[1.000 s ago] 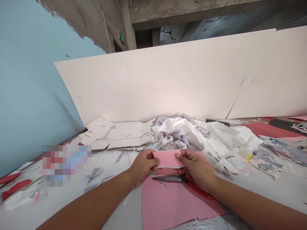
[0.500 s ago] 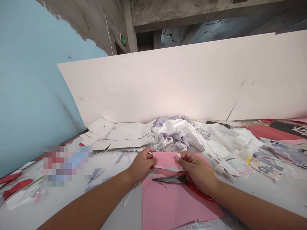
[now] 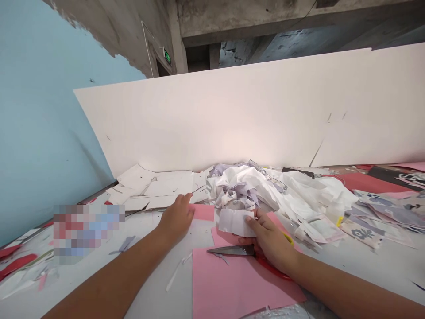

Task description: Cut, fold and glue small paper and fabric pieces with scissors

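Note:
My left hand (image 3: 175, 217) is closed at the left end of a small pink paper rectangle (image 3: 203, 212), just above the table. Its thumb and fingers partly hide that end. Between thumb and forefinger, my right hand (image 3: 267, 235) pinches a small whitish paper strip (image 3: 235, 223). The same hand has red-handled scissors (image 3: 232, 250) hooked on its lower fingers, blades pointing left. Beneath them lies a large pink sheet (image 3: 229, 283), with another pink piece (image 3: 226, 238) at its top edge.
Crumpled white and lilac paper (image 3: 245, 186) is heaped behind my hands. Flat white card (image 3: 169, 181) lies at the back left, and printed pieces (image 3: 363, 232) lie at right. Red scraps (image 3: 20, 266) are at far left. A tall white board (image 3: 232, 119) stands along the back.
My left hand has moved left with the pink rectangle, away from my right hand. The whitish strip now shows alone in my right hand, with the scissors still there.

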`<state>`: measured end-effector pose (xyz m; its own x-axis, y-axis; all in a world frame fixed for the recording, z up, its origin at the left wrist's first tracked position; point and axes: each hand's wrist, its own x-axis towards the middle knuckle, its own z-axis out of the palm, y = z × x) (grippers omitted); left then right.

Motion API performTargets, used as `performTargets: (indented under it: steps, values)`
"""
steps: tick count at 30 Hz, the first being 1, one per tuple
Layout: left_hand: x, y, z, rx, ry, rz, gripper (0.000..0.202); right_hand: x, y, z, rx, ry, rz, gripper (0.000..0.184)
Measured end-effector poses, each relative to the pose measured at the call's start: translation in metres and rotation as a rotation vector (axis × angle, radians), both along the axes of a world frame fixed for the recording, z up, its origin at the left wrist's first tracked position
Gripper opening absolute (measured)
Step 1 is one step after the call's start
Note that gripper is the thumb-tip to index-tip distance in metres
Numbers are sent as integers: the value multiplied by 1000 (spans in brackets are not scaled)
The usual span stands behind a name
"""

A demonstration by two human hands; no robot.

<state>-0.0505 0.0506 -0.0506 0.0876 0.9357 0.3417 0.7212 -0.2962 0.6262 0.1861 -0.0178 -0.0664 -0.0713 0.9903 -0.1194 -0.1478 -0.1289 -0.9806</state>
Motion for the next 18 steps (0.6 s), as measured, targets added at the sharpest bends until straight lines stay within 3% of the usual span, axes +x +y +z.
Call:
performTargets:
  steps: [2,4,5,8,11,14,18]
  values:
    - [8,-9,5,166,149,-52,34,-1,-1,1,69,3,62,22]
    - [20,-22,12,296,248,-228,28,-2,-3,3,131,-23,125,22]
    - [26,-28,15,285,208,-325,26,-3,-4,5,154,-48,151,22]
    - [43,-43,19,-7,-21,-478,24,-3,-7,14,215,-157,176,23]
    - [52,-49,16,-339,-241,-509,19,-3,-9,21,257,-271,123,21]
    - [55,-50,11,-448,-399,-519,15,-4,-10,24,254,-275,91,21]
    - [60,-54,6,-521,-639,-458,15,-6,-12,22,168,-100,83,27]
